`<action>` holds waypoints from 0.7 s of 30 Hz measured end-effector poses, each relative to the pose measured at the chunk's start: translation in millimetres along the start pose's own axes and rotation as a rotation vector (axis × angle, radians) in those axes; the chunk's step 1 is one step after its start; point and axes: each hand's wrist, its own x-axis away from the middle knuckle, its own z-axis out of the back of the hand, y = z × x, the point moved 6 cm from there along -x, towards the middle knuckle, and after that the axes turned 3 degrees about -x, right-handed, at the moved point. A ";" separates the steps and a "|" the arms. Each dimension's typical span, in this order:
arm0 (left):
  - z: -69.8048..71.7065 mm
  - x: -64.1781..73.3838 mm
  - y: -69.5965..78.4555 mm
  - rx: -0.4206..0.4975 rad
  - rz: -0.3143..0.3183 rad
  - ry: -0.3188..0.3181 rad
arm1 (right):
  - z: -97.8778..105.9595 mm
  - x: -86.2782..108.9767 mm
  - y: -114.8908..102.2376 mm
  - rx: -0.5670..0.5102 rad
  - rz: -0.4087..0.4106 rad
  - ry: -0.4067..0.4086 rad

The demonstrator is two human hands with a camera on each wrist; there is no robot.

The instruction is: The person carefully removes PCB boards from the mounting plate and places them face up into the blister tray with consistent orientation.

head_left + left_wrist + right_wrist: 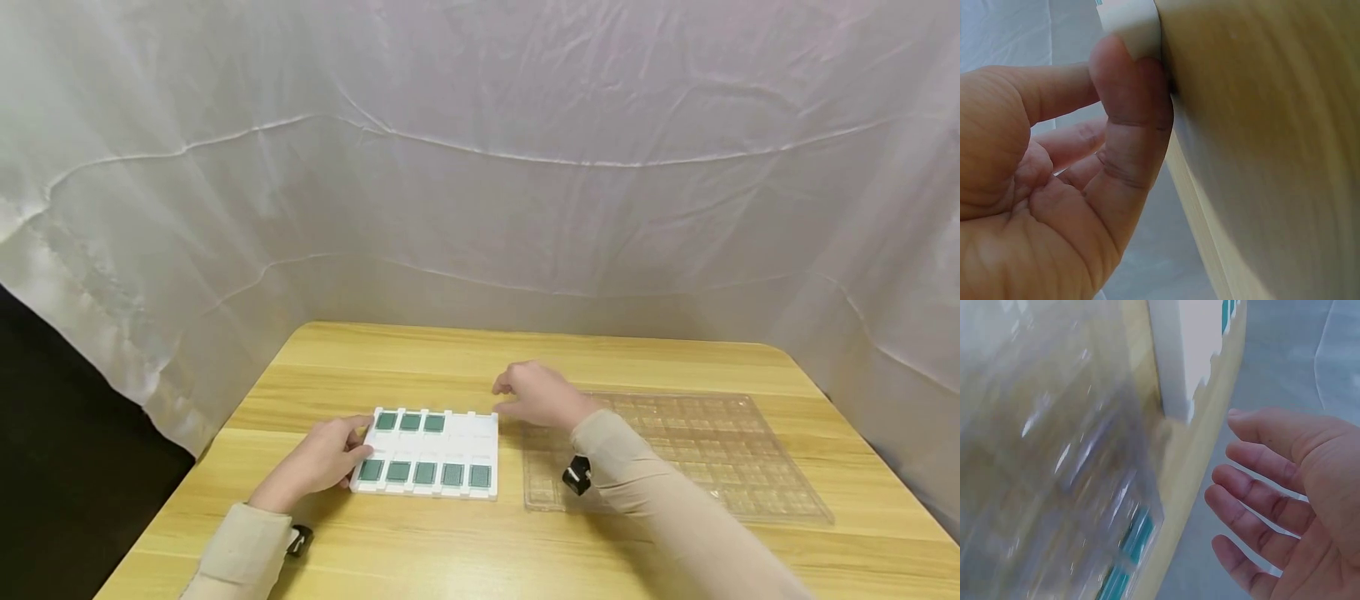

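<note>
Left hand point(322, 454) grips, right hand point(540, 396) hovers at the white tray point(431, 448)!
Closest in, five green chips point(425, 473) line the tray's near row on the wooden surface point(420, 550); left fingers curl on its left edge, where light, even pressure should stop any sliding. Farther back, three chips point(409, 422) sit left in the far row, and the right fingers, slightly apart, nothing in them, hang near the far right corner, beside the clear tray point(712, 454); a high approach should spare both rims.
</note>
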 end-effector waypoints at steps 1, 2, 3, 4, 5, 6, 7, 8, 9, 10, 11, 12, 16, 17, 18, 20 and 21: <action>-0.1 -0.1 0.1 0.000 -0.002 0.000 | -1.9 -1.6 -2.8 0.004 0.005 -0.005; -0.2 -0.2 -0.1 0.001 -0.001 0.000 | -3.5 -3.0 -6.0 0.006 0.010 -0.009; -0.2 -0.2 -0.1 0.004 -0.001 0.000 | -4.8 -4.1 -9.1 0.004 0.012 -0.015; -0.3 -0.1 -0.3 0.003 -0.001 0.000 | -5.9 -5.1 -12.4 -0.001 0.015 -0.020; -0.3 -0.1 -0.4 0.002 0.000 -0.001 | -7.2 -6.3 -15.4 -0.002 0.018 -0.024; -0.2 0.1 -0.3 0.000 0.000 0.000 | -8.6 -7.6 -18.3 -0.004 0.021 -0.026; -0.4 0.0 -0.6 0.000 0.002 0.001 | -10.0 -8.7 -21.1 -0.001 0.023 -0.027; -0.5 0.1 -0.8 0.000 0.006 0.001 | -11.3 -9.8 -24.3 0.004 0.025 -0.029; -0.6 0.1 -0.9 -0.002 0.007 0.001 | -12.8 -10.9 -27.2 0.009 0.026 -0.030; -0.7 0.3 -0.8 -0.007 0.006 -0.001 | -14.4 -12.1 -30.2 0.017 0.028 -0.031; -0.4 0.6 -0.7 -0.006 0.008 -0.003 | -16.3 -13.4 -33.0 0.023 0.031 -0.033; -0.3 0.7 -0.6 -0.007 0.009 -0.004 | -18.1 -14.5 -35.8 0.024 0.035 -0.036; 0.1 1.0 -0.6 -0.007 0.019 -0.009 | -25.6 -19.7 -44.7 0.029 0.042 -0.056; -0.1 0.8 -0.7 -0.006 0.020 -0.010 | -27.5 -20.9 -46.0 0.028 0.041 -0.064; -0.4 0.5 -0.8 -0.006 0.017 -0.011 | -29.4 -22.1 -46.9 0.030 0.040 -0.072; -0.9 -0.3 -0.8 0.001 0.015 -0.014 | -32.4 -24.7 -48.5 0.041 0.037 -0.083; -1.1 -0.7 -0.8 0.002 0.010 -0.017 | -33.4 -26.2 -49.5 0.049 0.039 -0.082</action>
